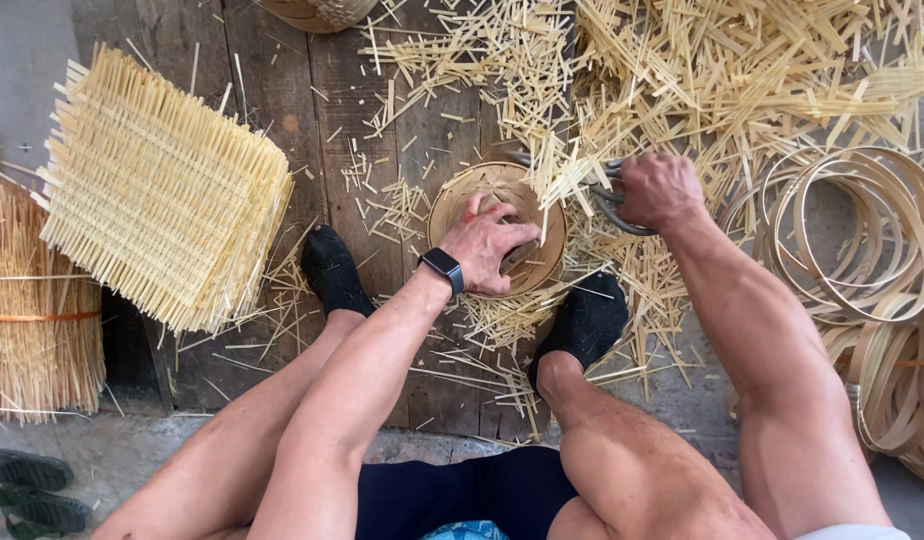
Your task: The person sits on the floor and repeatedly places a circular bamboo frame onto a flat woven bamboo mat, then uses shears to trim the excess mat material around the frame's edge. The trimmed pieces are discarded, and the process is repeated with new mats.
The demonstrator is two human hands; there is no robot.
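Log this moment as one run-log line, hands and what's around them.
left hand: pressing on round bamboo tray | right hand: gripping shears at tray edge | around: bamboo offcuts, woven mats, bamboo hoops

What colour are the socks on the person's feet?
Black, both socks; clearest in the head view, either side of the round bamboo tray under the left hand.

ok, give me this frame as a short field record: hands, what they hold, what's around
left hand: pressing down on round bamboo tray
right hand: gripping shears, cutting strip ends at tray rim
left: stack of woven mats
right: bamboo hoops
floor: cut bamboo strips on wooden boards
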